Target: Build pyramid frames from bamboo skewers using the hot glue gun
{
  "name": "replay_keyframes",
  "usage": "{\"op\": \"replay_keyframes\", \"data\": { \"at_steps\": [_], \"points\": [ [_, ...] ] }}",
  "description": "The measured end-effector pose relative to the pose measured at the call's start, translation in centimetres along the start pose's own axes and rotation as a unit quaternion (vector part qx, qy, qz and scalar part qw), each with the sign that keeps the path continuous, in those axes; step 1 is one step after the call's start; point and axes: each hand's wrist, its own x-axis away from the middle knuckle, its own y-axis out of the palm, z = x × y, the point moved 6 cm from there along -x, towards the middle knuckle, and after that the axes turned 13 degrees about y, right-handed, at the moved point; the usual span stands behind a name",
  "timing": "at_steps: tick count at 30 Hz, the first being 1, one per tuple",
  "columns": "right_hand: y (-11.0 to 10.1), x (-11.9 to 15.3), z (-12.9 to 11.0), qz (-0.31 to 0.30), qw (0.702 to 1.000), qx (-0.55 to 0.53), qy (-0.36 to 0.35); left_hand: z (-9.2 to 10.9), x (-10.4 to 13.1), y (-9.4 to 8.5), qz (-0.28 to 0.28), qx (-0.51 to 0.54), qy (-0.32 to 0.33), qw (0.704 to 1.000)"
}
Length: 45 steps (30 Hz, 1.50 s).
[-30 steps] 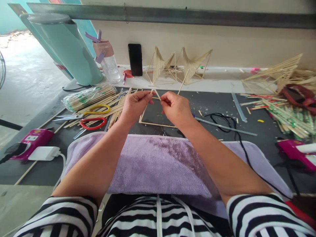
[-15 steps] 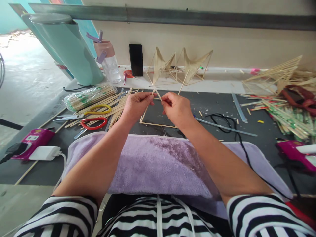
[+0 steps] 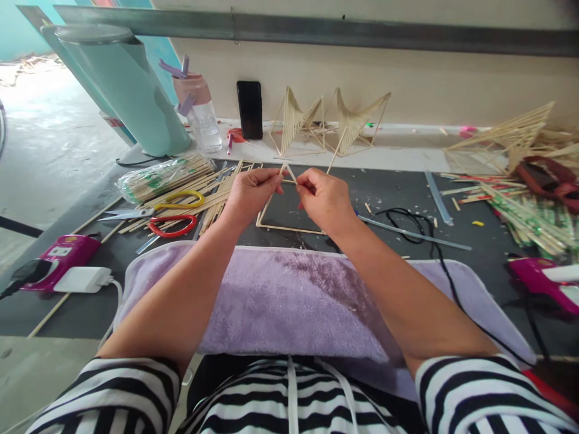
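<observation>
Near the middle of the dark table, my left hand (image 3: 254,191) pinches a thin wooden stick at the far-left part of a stick frame (image 3: 289,229). My right hand (image 3: 324,196) is closed on a short stick (image 3: 290,173) that slants down from the peak between the hands. The frame's near side lies on the table, and one stick (image 3: 335,152) rises at a slant behind my right hand. My fingers hide the joints. Two finished-looking stick models (image 3: 296,120) with fanned, curved surfaces stand behind, on the pale ledge.
Scissors (image 3: 174,212), loose sticks (image 3: 217,202) and a bagged bundle (image 3: 165,178) lie left. A phone (image 3: 249,110), bottle (image 3: 199,114) and teal container (image 3: 126,90) stand behind. A purple towel (image 3: 271,301) covers the near edge; a black cord (image 3: 446,265) runs right.
</observation>
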Motion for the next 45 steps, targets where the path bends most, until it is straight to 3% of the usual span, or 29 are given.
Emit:
{"op": "replay_keyframes", "data": {
  "at_steps": [8, 21, 28, 45],
  "points": [
    [0.0, 0.0, -0.1, -0.004, 1.000, 0.003, -0.006, 0.0, 0.0, 0.0, -0.001, 0.009, -0.004, 1.000],
    [-0.1, 0.3, -0.2, -0.003, 1.000, 0.005, -0.007, -0.6, 0.1, 0.5, -0.004, 0.126, -0.060, 0.990],
    [-0.2, 0.3, -0.4, -0.006, 1.000, 0.002, 0.001, -0.7, 0.0, 0.8, 0.010, 0.138, -0.060, 0.989],
    [-0.2, -0.4, 0.6, -0.018, 1.000, 0.000, 0.013, -1.9, -0.5, 1.1, -0.013, 0.122, -0.068, 0.990]
  ]
}}
